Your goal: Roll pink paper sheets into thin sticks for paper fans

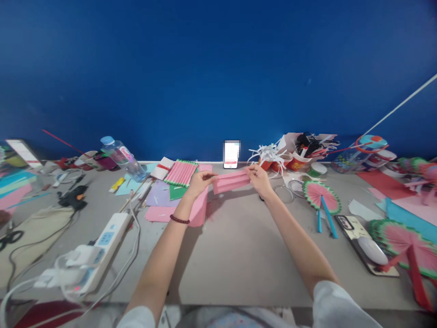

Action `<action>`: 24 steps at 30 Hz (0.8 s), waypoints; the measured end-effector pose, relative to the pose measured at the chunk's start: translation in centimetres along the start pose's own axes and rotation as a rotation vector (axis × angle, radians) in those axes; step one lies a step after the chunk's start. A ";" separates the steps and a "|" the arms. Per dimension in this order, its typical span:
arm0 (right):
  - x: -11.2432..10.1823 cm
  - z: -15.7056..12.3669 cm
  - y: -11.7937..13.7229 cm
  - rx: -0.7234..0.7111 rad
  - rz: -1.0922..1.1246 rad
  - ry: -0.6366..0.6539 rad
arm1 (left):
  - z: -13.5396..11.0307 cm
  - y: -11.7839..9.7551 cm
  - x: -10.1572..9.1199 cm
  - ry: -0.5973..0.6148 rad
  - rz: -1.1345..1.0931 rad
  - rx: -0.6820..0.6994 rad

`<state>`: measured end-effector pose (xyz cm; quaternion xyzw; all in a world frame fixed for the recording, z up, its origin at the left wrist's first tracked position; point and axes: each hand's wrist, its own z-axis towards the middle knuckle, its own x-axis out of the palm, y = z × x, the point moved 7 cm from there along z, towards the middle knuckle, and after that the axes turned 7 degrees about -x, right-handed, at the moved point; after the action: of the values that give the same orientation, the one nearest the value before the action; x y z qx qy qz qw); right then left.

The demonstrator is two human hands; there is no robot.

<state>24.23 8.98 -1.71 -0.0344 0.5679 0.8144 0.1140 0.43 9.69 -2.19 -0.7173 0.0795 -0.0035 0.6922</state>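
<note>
Between my hands, a little above the table, is a strip of pink paper (232, 181) with fold lines running along its length. My left hand (201, 183) pinches its left end; a dark beaded bracelet circles that wrist. The right end is pinched by my right hand (258, 178). Left of the strip, under and beside my left wrist, lie pink sheets (197, 213). A pleated pink paper piece with green edges (181, 173) rests on a green sheet (176, 192) and a lilac sheet (159, 193).
A lit phone (231, 155) stands against the blue wall. Paper cups (297, 161) holding tools and white paper strips are at the back right. Pink-and-green paper fans (322, 197), a phone with a mouse (373, 250) on it lie right. At left are a power strip (108, 248) and a tilted bottle (124, 157).
</note>
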 end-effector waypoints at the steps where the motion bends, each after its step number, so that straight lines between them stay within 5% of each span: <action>1: 0.1 0.0 -0.1 0.015 0.011 0.004 | 0.0 0.2 -0.1 -0.018 -0.016 -0.017; 11: 0.3 -0.1 -0.7 0.066 0.060 0.040 | 0.4 0.5 -0.4 -0.039 0.089 0.024; 17: 1.1 -0.7 1.7 -0.029 -0.063 0.074 | -2.1 -4.1 1.5 -0.081 0.514 0.401; 24: 2.9 -2.4 5.4 -0.179 0.047 0.129 | -4.6 -6.5 4.5 -0.008 0.380 0.555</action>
<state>19.99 5.40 1.91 -0.0835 0.4996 0.8605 0.0544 5.09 4.82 3.96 -0.4740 0.2049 0.1068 0.8497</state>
